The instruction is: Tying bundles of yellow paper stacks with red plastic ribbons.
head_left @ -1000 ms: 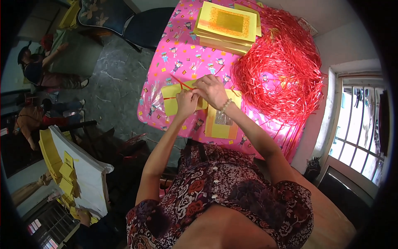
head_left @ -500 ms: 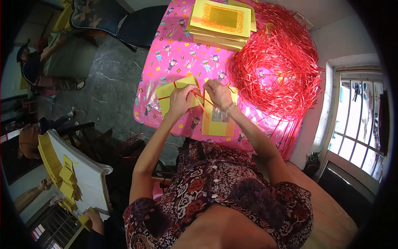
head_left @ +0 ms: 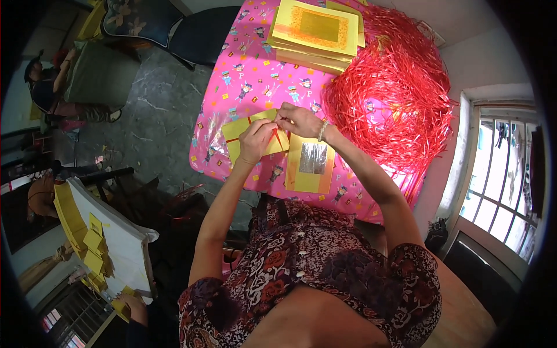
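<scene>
Red ribbon [head_left: 278,137] is pinched between the fingertips of my left hand [head_left: 256,142] and my right hand [head_left: 303,122], which meet close together. Beneath them lies a stack of yellow paper [head_left: 235,131] with red ribbon crossing its top; my left hand covers part of it. Just to its right, a yellow sheet with a silver rectangle [head_left: 313,159] rests on the table, under my right wrist. The fine details of the ribbon at the fingertips are hidden by my fingers.
A pink patterned tablecloth [head_left: 249,75] covers the table. At its far side stands a pile of yellow paper [head_left: 316,29], with a big heap of red ribbon strands [head_left: 400,93] to the right. People work at the left, near a white table [head_left: 110,226] and a dark chair [head_left: 200,35].
My right hand has moved left, closing the gap to my left hand. The loose ribbon ends that hung over the silver-marked sheet now sit closer to the tied stack.
</scene>
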Motion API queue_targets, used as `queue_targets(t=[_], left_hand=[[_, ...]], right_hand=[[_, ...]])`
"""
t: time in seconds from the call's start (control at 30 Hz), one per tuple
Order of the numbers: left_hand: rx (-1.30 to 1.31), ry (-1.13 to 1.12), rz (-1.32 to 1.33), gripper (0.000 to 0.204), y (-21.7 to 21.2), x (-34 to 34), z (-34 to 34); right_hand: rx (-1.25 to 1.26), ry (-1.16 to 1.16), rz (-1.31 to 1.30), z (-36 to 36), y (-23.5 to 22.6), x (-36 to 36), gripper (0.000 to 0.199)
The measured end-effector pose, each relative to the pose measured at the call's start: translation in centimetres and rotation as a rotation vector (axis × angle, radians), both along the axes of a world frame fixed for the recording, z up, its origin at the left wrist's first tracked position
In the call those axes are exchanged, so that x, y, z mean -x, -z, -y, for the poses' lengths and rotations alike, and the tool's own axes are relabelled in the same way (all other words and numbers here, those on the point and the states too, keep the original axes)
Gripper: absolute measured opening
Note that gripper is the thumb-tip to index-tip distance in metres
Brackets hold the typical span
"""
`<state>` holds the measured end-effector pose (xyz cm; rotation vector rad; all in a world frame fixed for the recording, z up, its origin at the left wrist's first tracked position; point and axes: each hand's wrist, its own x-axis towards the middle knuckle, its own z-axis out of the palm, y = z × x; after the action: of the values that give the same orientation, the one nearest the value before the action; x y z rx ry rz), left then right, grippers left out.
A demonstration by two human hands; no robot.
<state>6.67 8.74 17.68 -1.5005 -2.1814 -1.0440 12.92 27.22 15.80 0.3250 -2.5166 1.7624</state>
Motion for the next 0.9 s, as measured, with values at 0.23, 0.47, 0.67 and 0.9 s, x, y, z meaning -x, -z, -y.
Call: queue_targets(t=[0.23, 0.47, 0.67, 0.9], left_hand=[[0.01, 0.048, 0.072, 0.017, -0.3, 0.2, 0.1], [-0.014, 0.044, 0.306, 0.011, -0.6, 0.1, 0.1], [0.07, 0.029, 0.254, 0.011, -0.7, 0.4, 1.4], [0.046, 0.008, 0.246, 0.009, -0.5, 0.6, 1.5]], right_hand=[[-0.538, 0.107, -0.322, -1.1, -2.0, -1.1, 0.018], [-0.449, 0.14, -0.107, -2.2, 0.8, -2.2, 0.032], [-0.4, 0.179, -0.023, -2.6, 3.3, -3.0, 0.03], [-0.294, 0.305, -0.009, -0.9, 4.5, -4.2, 0.029]])
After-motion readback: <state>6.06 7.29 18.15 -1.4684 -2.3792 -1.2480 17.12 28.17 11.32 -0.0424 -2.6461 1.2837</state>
